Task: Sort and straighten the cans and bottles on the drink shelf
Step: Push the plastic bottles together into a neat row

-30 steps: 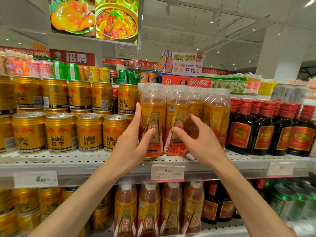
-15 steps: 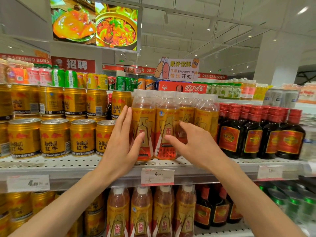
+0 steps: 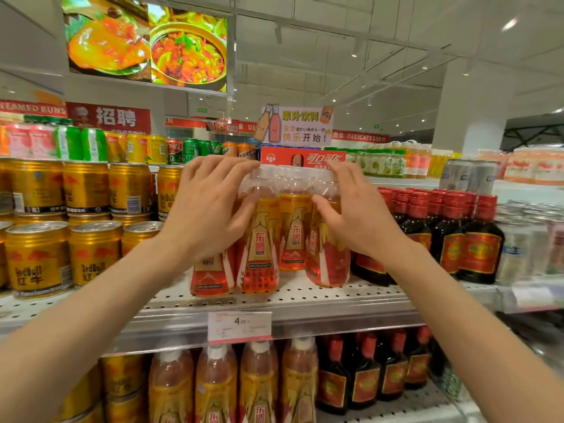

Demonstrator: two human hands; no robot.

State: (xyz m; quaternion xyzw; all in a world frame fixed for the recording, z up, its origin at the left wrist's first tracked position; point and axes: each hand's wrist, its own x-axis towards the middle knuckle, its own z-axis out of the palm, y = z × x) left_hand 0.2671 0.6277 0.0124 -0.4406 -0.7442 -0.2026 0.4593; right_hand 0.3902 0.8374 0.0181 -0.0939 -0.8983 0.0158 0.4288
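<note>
The orange bottles (image 3: 259,239) stand on the white shelf (image 3: 320,297), gold cans (image 3: 94,251) just left, dark bottles (image 3: 476,239) just right. The left hand (image 3: 207,206) and right hand (image 3: 357,212) press them with straight fingers. Bare shelf shows at the front edge.

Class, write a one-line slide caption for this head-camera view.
Left hand and right hand bracket a cluster of orange drink bottles on the shelf, beside gold cans.
</note>
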